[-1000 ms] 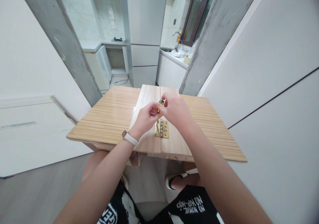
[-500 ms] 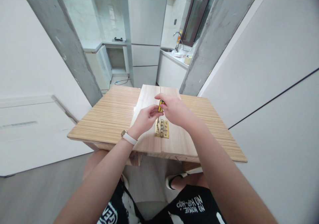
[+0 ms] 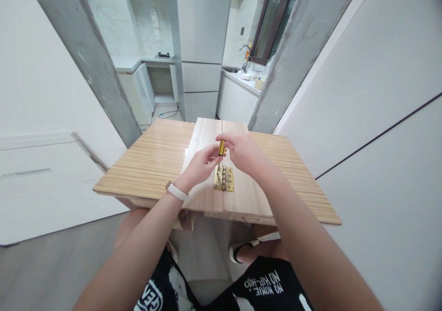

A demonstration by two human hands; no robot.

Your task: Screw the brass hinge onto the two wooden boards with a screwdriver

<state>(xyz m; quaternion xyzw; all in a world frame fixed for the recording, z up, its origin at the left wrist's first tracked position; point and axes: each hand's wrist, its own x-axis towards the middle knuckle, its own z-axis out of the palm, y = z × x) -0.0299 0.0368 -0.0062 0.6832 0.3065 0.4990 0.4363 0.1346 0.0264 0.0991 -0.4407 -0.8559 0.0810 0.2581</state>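
Observation:
A screwdriver (image 3: 222, 148) with a yellow and black handle stands nearly upright over a brass hinge (image 3: 224, 178). My right hand (image 3: 241, 149) has its fingers closed on the upper part of the handle. Lower down, the fingers of my left hand (image 3: 206, 160) are closed around the screwdriver too. Its thin shaft points down to the left leaf of the hinge, where screws show; whether the tip sits in a screw head is too small to tell. The hinge lies opened flat across the seam between two pale wooden boards (image 3: 207, 196).
Beneath the boards is a wood-grain table (image 3: 155, 156); my legs are under its near edge. White panels (image 3: 380, 94) flank it on both sides. A fridge (image 3: 202, 34) and a counter with a sink and tap (image 3: 246, 58) stand beyond.
The screwdriver handle has turned, and my right hand's fingers have shifted on its top. My left hand and the hinge stay nearly in place.

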